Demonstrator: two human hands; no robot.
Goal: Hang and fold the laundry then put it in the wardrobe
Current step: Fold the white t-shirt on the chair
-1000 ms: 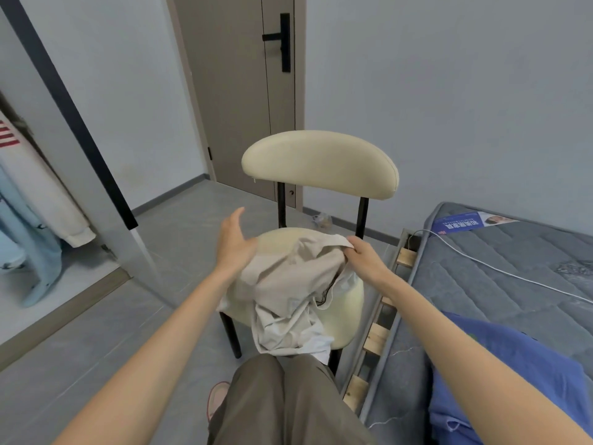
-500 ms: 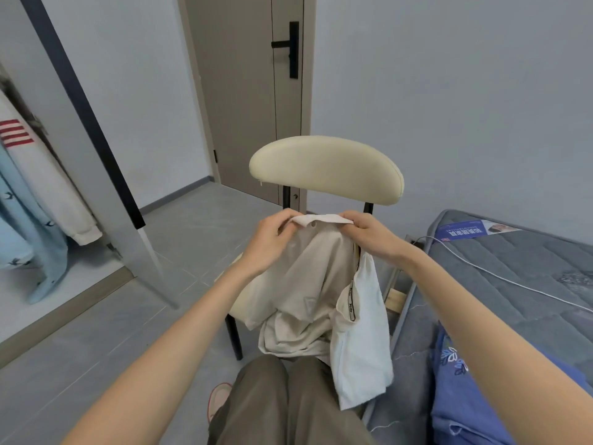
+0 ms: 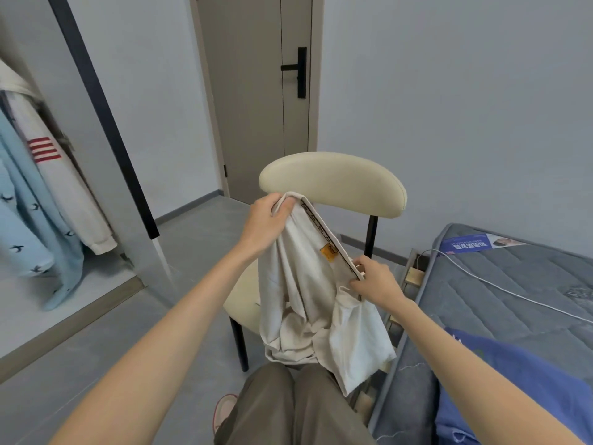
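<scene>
Two hands grip the beige garment point(image 3: 295, 284) held over the chair point(image 3: 333, 184), left hand point(image 3: 266, 224) clutching one waistband end, right hand point(image 3: 377, 282) pinching the other, so we should pull it taut and level before folding.

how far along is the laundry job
Looks done: clothes hang in the wardrobe. In hand: the left hand and right hand grip a beige garment by its band, above the chair. Left: folding it, storing it, and the blue cloth on the bed.
</scene>
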